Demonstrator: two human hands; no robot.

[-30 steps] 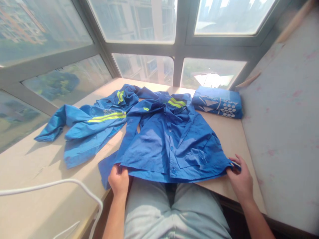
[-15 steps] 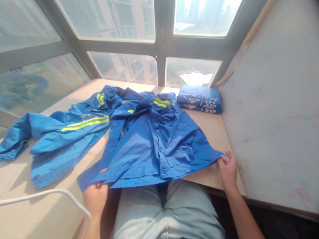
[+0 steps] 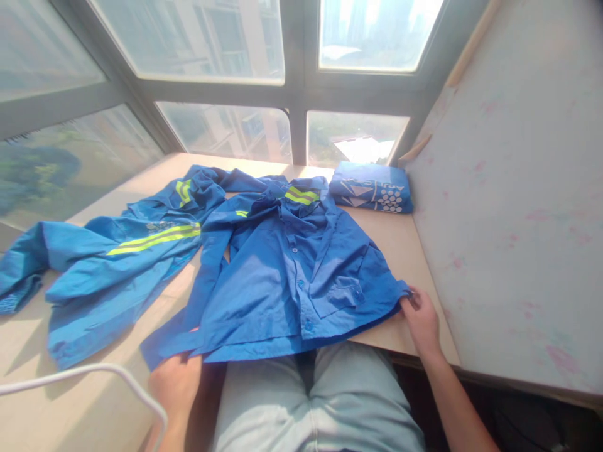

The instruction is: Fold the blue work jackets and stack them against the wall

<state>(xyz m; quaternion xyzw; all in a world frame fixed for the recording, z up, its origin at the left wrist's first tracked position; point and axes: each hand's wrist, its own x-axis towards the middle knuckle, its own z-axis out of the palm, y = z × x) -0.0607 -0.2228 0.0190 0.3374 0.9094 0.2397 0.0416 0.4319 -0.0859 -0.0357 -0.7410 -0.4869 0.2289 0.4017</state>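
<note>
A blue buttoned work shirt (image 3: pixel 268 282) with a yellow-green reflective strip near its collar lies spread on the wooden table (image 3: pixel 400 245), its hem toward me. My left hand (image 3: pixel 176 376) pinches the hem at the lower left corner, beside a sleeve end. At the right corner of the hem, my right hand (image 3: pixel 421 317) is closed on the cloth. A second blue garment (image 3: pixel 108 276) with reflective strips lies crumpled on the left, touching the shirt's left side.
A folded blue bundle (image 3: pixel 372 188) with white print sits at the back right near the window. The white wall (image 3: pixel 509 220) borders the table's right side. A white cable (image 3: pixel 113 370) curves across the lower left, near my left forearm.
The whole view has shifted slightly. My right hand has moved a little inward with its corner of the shirt. Both hands still hold the hem.
</note>
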